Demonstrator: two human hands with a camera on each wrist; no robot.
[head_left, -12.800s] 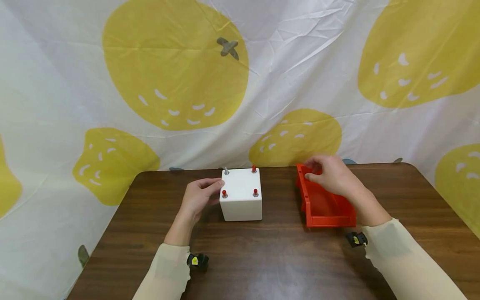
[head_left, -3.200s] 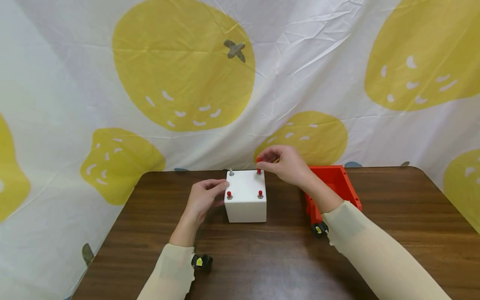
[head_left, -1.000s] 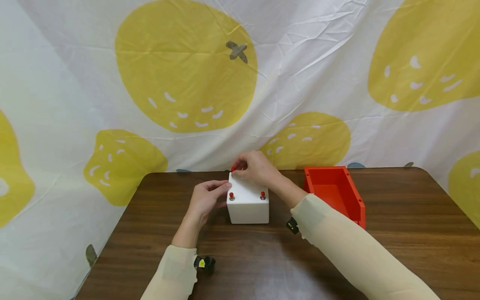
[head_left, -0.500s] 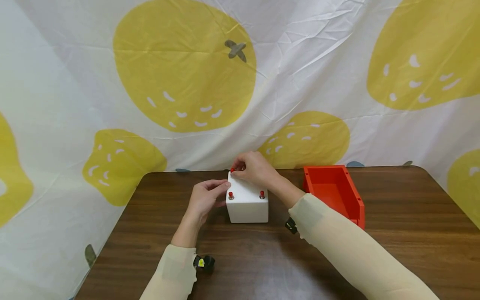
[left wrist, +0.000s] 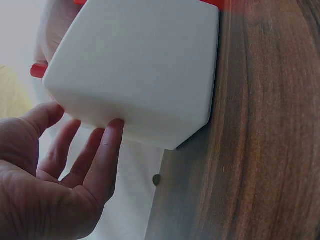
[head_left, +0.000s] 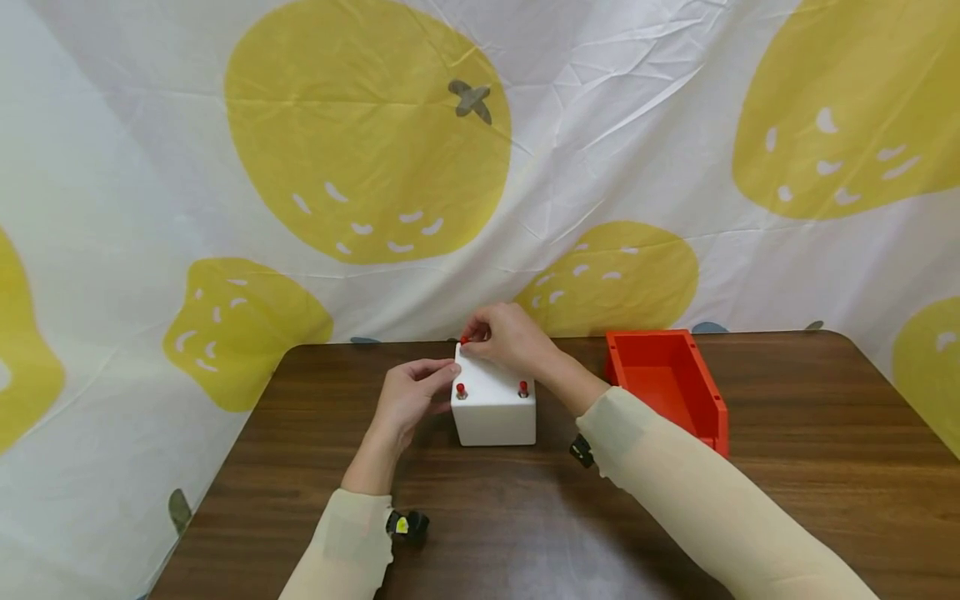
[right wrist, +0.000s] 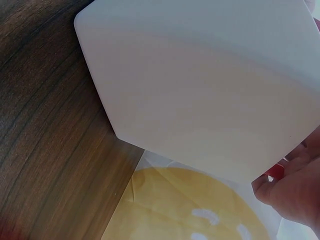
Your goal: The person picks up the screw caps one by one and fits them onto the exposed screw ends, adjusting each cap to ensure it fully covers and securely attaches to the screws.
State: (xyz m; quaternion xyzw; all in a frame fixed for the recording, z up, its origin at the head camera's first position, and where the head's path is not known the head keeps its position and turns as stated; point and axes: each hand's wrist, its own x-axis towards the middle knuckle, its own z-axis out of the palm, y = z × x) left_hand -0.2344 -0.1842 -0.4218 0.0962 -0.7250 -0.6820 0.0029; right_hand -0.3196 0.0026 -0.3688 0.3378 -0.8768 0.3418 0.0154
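Observation:
A white box [head_left: 495,423] stands on the table, with small red caps on metal posts at its top corners. My right hand [head_left: 510,336] reaches over the top and pinches the red cap [head_left: 464,340] at the back left corner. In the right wrist view the fingertips [right wrist: 265,192] close on a bit of red beside the box's edge. My left hand [head_left: 405,396] touches the left side, its thumb near the top edge and its fingers fairly straight against the wall. The front left cap [head_left: 461,389] and front right cap [head_left: 522,388] show; my right hand hides the back right corner.
To the right of the box stands a red open bin [head_left: 660,392], partly behind my right sleeve; small contents cannot be made out. The brown wooden table [head_left: 495,517] ends at the back against a hanging cloth [head_left: 570,167] with yellow fruit.
Earlier, the back left post was bare metal and my right hand was at the bin, then at the back right cap. It now pinches a red cap at the back left; the left hand stayed put.

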